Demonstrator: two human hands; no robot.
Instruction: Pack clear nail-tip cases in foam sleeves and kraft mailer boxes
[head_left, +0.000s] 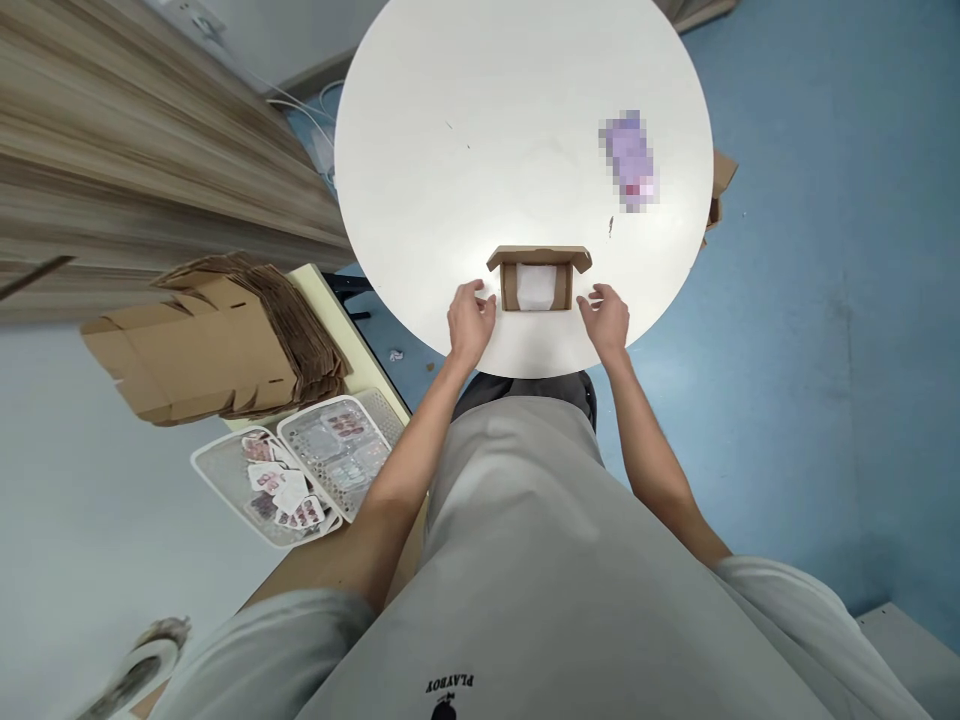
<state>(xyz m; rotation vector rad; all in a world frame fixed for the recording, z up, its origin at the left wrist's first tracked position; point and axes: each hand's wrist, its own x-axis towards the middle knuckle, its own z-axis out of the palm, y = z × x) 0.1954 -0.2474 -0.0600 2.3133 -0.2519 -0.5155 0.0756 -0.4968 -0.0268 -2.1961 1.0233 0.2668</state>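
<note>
Flattened cartons: a brown stack (202, 350) lay at my far left on a pale yellow surface (330, 320), the top sheets reaching out past the others.
Left basket: a white basket (214, 470) sat just beside the stack, nearer me, with printed cards (289, 490) heaped loosely inside.
Right basket: a second white basket (319, 406) stood against the first and held clear packages (349, 470), some with reddish contents.
Left hand: my left hand (471, 325) was at the near edge of the round white table (427, 200), just beside the small brown box (508, 288); its fingers were loosely bent, thumb apart, grasping nothing.
Box: it rested upright on the table, between my hands, its lid raised on the side away from me and the lid's ends flared outward.
Inside it: a white packet (536, 287) lay in the middle, with brown cardboard showing at both sides.
Right hand: my right hand (606, 320) mirrored the other at the box's right side, fingers curled but released; whether a fingertip brushed the wall, I could not tell.
Purple thing: a pixelated purple item (630, 155) lay farther off on the table, toward the right.
Floor: blue flooring (825, 250) stretched beyond the table.
</note>
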